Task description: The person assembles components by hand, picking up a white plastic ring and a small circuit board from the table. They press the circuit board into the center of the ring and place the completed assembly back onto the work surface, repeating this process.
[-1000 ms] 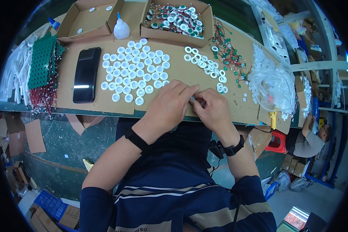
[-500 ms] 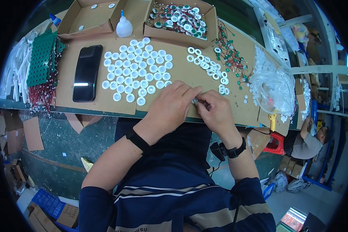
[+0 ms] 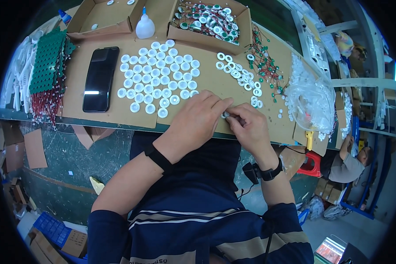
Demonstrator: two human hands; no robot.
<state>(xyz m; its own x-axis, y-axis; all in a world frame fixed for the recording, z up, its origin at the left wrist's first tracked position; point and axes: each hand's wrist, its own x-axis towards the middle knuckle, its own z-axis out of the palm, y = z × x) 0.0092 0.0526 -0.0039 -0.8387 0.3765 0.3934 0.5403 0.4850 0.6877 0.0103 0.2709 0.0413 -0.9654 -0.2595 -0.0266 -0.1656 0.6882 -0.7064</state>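
Close together at the table's near edge, my left hand [image 3: 197, 115] and my right hand [image 3: 251, 126] are both closed, fingertips pinching a small white round piece [image 3: 225, 115]. Most of it is hidden by the fingers. Just left of my left hand, several white round caps [image 3: 155, 82] lie spread in loose rows on the cardboard. Beyond my right hand is a trail of white rings [image 3: 236, 74], some overlapping. Green discs with thin red wires [image 3: 267, 66] lie tangled to the right of the rings.
A black phone [image 3: 100, 79] lies left of the caps, beside a stack of green disc sheets [image 3: 47, 61] with red wires. At the back stand a white squeeze bottle [image 3: 145, 28] and a cardboard box [image 3: 209, 40] of wired discs. A clear plastic bag [image 3: 311, 102] sits at right.
Both hands stay pinched on the small piece, with only slight finger movement. The whole view has shifted a little; the things on the table keep their places.
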